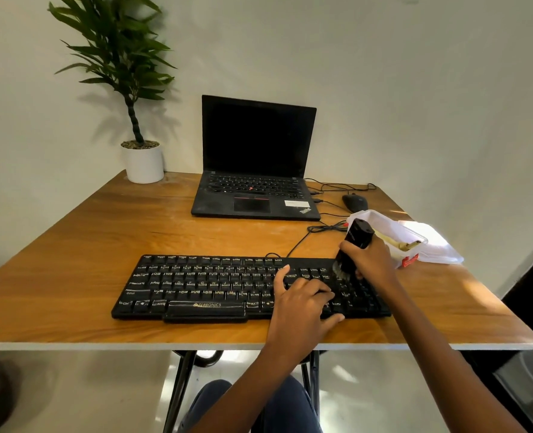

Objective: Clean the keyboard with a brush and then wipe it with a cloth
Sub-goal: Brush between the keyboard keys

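Keyboard: black, lies at the near side of the wooden surface.
Brush: black, bristles down on the keys at the right end.
Right hand: wrapped tight around the brush.
Left hand: fingers flat on the keys, just left of the brush.

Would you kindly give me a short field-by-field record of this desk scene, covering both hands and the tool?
right hand: grips the brush, bristles on the right end of the keyboard
left hand: rests on keys right of centre
behind keyboard: open laptop, screen dark
right of laptop: mouse, clear plastic container
far left corner: potted plant
stage: brushing; no cloth in hand
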### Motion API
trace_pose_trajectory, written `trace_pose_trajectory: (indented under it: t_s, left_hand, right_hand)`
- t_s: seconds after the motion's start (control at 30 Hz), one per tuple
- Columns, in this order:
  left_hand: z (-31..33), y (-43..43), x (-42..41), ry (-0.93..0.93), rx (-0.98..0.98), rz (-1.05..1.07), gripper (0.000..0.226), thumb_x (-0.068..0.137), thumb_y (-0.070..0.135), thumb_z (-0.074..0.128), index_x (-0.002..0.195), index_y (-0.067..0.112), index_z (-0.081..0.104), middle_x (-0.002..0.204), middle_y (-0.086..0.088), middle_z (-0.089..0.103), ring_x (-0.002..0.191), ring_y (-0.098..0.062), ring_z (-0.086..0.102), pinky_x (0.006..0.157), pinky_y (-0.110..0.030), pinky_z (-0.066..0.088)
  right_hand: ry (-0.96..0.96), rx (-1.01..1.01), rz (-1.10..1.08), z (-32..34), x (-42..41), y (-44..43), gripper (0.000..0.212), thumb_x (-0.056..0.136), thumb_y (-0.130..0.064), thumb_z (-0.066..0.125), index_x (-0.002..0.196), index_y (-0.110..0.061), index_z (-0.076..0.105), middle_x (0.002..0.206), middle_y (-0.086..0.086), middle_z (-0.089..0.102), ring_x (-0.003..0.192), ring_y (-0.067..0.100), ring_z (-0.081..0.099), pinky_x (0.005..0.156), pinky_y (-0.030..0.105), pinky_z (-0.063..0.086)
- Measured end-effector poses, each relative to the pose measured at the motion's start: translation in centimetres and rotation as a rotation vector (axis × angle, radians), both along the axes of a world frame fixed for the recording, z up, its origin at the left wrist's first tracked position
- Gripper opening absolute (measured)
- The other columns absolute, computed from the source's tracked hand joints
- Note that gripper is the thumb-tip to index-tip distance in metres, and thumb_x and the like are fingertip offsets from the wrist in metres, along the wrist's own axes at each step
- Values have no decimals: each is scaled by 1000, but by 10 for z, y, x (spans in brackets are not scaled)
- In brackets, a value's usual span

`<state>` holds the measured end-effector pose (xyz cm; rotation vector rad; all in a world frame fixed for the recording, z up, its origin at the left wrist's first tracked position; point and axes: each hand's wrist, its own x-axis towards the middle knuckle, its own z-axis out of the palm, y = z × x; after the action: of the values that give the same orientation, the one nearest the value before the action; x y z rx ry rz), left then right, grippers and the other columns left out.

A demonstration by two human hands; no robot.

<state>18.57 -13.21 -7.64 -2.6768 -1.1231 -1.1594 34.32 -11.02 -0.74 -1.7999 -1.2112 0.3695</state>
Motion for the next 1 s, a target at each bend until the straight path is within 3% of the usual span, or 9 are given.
trace_pose_trajectory:
  t_s: [0.13,0.27,0.43,0.57,0.67,0.8,0.9,1.0]
  left_hand:
    - [1,0,0,22,2,12,41,77,63,46,92,35,72,93,21,64,88,1,59,108,-44,16]
    - [1,-1,0,24,-3,13,41,77,63,46,92,35,72,92,21,64,87,1,59,108,-44,16]
    - [1,0,0,14,3,15,43,77,63,43,91,35,72,92,21,64,87,1,59,108,-44,17]
    - [1,-1,0,17,-1,13,40,76,62,48,92,35,72,92,21,64,88,1,59,108,-44,16]
    - [1,0,0,10,-1,12,40,76,62,47,92,35,72,92,21,64,88,1,59,109,-43,16]
    - [0,-1,0,13,0,10,41,77,63,46,91,35,72,92,21,64,87,1,59,108,-43,16]
    - [1,1,1,-1,4,11,38,75,62,50,91,35,72,92,21,65,87,1,59,109,-43,16]
    - [0,2,0,3,1,9,36,75,61,54,91,34,72,92,21,65,87,1,59,108,-43,16]
  right_hand:
    - [-11,-59,95,2,-6,0,12,81,-27,63,84,-20,54,80,0,60,73,14,55,64,28,43]
    - [-5,2,3,4,-6,0,14,81,-27,62,87,-21,51,86,1,60,82,17,56,77,36,49]
    - [17,-42,68,1,-4,-4,10,81,-26,62,84,-21,54,86,2,63,85,19,60,79,41,51]
    - [-140,-2,-1,0,-11,-1,22,82,-28,62,96,-14,54,86,1,59,82,17,54,68,28,38]
    - [-83,-27,66,0,-12,1,18,82,-26,62,93,-17,51,85,-1,58,81,14,54,66,26,41]
    - [-36,-42,49,4,0,-1,17,84,-28,61,90,-20,47,88,-1,58,86,17,56,78,34,48]
    - [30,-115,162,1,3,-8,12,84,-26,62,86,-23,51,87,0,61,80,13,58,63,26,46]
    - [-40,-22,98,-1,4,-11,17,83,-27,63,93,-19,52,83,-4,58,79,11,56,62,22,41]
